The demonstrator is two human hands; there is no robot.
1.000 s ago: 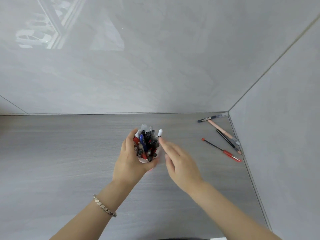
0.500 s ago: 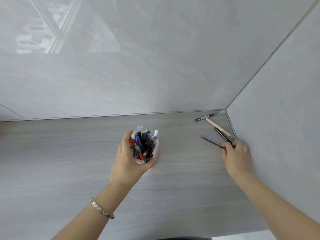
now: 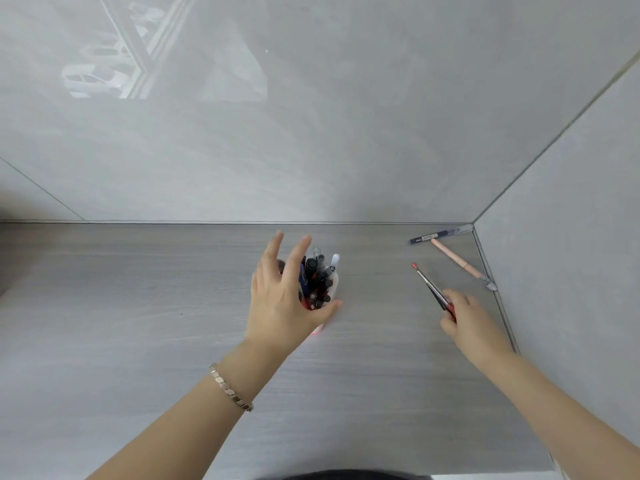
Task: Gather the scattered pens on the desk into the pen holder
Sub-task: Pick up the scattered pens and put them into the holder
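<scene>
A white pen holder (image 3: 335,283) stuffed with several pens stands mid-desk. My left hand (image 3: 282,303) is against its left side, fingers spread and lifted off it, thumb curled by its front; the hand hides much of the holder. Right of it, my right hand (image 3: 465,318) is raised slightly over the desk, shut on a thin red pen (image 3: 429,285) with a black pen pressed alongside it, tips pointing up-left. A dark blue pen (image 3: 438,235) and a pink pen (image 3: 457,262) lie in the far right corner.
The grey wood-grain desk (image 3: 138,323) ends at a glossy back wall (image 3: 311,133) and a side wall (image 3: 571,271) on the right. The two loose pens lie tight against that corner. A bracelet (image 3: 230,388) is on my left wrist.
My right hand went from the holder to the corner, closed on the red and black pens and lifted them back left. My left hand's fingers have let go of the holder and spread.
</scene>
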